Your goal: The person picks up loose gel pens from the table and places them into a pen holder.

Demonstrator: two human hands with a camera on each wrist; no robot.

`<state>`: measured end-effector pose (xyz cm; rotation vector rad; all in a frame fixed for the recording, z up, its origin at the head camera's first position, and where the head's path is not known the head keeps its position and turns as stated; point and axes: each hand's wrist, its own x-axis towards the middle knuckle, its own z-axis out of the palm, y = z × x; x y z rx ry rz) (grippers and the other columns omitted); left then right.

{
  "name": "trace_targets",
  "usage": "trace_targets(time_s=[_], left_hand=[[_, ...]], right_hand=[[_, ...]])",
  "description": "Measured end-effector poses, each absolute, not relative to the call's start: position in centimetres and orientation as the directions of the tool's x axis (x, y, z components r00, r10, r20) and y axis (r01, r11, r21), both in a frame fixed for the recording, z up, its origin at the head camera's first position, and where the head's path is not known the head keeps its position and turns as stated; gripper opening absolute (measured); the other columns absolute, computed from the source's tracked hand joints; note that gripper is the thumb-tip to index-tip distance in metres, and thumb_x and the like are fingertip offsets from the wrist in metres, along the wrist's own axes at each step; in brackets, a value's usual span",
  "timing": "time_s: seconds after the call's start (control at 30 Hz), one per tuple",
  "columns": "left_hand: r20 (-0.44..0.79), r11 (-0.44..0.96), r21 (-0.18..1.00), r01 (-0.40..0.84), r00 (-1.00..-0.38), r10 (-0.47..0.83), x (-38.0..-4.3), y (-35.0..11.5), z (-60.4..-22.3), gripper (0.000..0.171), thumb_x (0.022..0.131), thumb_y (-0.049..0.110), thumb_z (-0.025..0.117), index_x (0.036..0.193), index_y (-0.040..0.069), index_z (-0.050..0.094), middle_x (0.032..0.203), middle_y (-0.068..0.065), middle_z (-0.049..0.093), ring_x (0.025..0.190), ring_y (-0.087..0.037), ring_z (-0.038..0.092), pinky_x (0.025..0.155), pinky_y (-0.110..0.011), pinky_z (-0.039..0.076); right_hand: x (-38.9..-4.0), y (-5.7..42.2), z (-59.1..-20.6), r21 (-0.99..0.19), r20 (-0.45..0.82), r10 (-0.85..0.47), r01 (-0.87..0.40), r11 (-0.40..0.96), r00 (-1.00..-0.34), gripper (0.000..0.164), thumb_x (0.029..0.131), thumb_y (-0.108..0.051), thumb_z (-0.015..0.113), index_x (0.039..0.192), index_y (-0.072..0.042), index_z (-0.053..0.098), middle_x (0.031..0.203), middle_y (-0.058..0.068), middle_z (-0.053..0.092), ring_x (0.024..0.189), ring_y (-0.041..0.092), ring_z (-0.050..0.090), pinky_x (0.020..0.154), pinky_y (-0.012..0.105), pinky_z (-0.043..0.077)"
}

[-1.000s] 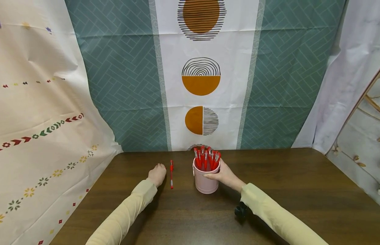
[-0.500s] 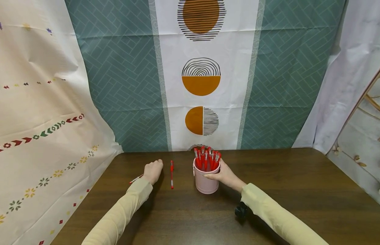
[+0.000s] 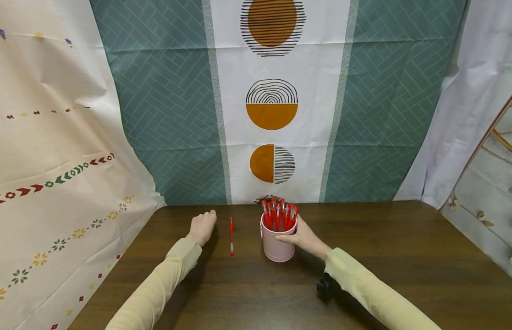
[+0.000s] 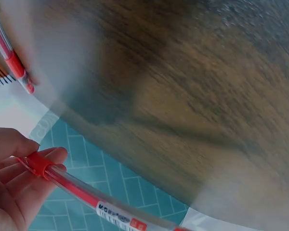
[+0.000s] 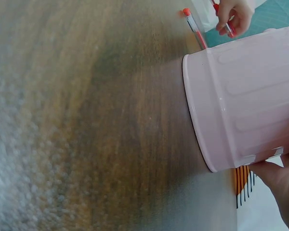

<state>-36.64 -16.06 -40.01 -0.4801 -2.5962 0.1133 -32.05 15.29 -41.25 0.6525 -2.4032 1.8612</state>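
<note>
Between thumb and fingers, my left hand (image 3: 202,227) pinches a red gel pen (image 4: 115,211) with a clear barrel and a printed label. In the head view that pen is hidden by the hand; the left wrist view shows it above the table. Another red gel pen (image 3: 231,236) lies on the table to the right of this hand, pointing away from me. My right hand (image 3: 307,238) grips the right side of a pink bucket (image 3: 277,250), thumb across its front. Several red pens (image 3: 278,215) stand upright in the bucket, which rests on the table.
The dark wooden table (image 3: 256,293) ends at a hanging teal and white cloth (image 3: 169,114). A cream embroidered cloth (image 3: 66,160) hangs along the left side. A small black object (image 3: 324,284) shows under the right sleeve.
My left hand has moved left and slightly away from the pen on the table. The held pen's end showed behind the wrist half a second ago. My right hand and the bucket stay put.
</note>
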Motion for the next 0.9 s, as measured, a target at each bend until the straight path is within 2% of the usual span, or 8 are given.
trace_targets(time_s=[0.23,0.53,0.73,0.9], left_hand=[[0.512,0.936,-0.15,0.32,-0.785,0.35,-36.7,-16.3,-39.7,0.017,0.074,-0.008,0.064,0.069,-0.002,0.049,0.057,-0.016,0.055,0.047,-0.029,0.056,0.038,-0.037,0.044],[0.485,0.938,-0.135,0.318,-0.805,0.343,-36.7,-16.3,-38.8,0.025,0.071,-0.003,0.071,0.075,-0.002,0.047,0.054,-0.013,0.052,0.043,-0.027,0.053,0.036,-0.035,0.043],[0.452,0.938,-0.125,0.323,-0.823,0.344,-36.5,-16.1,-38.5,0.023,0.075,-0.004,0.067,0.079,-0.004,0.045,0.052,-0.012,0.05,0.04,-0.024,0.051,0.035,-0.032,0.041],[0.477,0.934,-0.116,0.339,-0.805,0.352,-36.5,-15.9,-38.0,0.019,0.076,-0.005,0.063,0.08,-0.003,0.044,0.048,-0.009,0.044,0.036,-0.021,0.047,0.033,-0.029,0.039]], right_hand=[[-32.0,15.3,-41.4,-0.914,0.276,-0.305,-0.347,0.211,-0.912,0.082,0.069,-0.028,0.079,0.132,-0.012,0.029,0.128,0.007,0.043,0.114,0.026,0.043,0.087,0.043,0.041],[-30.5,15.2,-39.3,-0.921,0.261,-0.336,-0.337,0.193,-0.905,0.08,0.072,-0.02,0.077,0.133,-0.003,0.028,0.128,0.014,0.041,0.114,0.031,0.042,0.087,0.044,0.04],[-29.7,15.0,-38.5,-0.915,0.27,-0.338,-0.349,0.201,-0.902,0.078,0.073,-0.017,0.076,0.132,0.0,0.029,0.128,0.015,0.042,0.113,0.029,0.044,0.09,0.042,0.038],[-29.8,15.0,-38.5,-0.911,0.279,-0.341,-0.36,0.2,-0.898,0.078,0.072,-0.017,0.077,0.132,-0.001,0.029,0.128,0.014,0.043,0.113,0.028,0.044,0.09,0.041,0.038]])
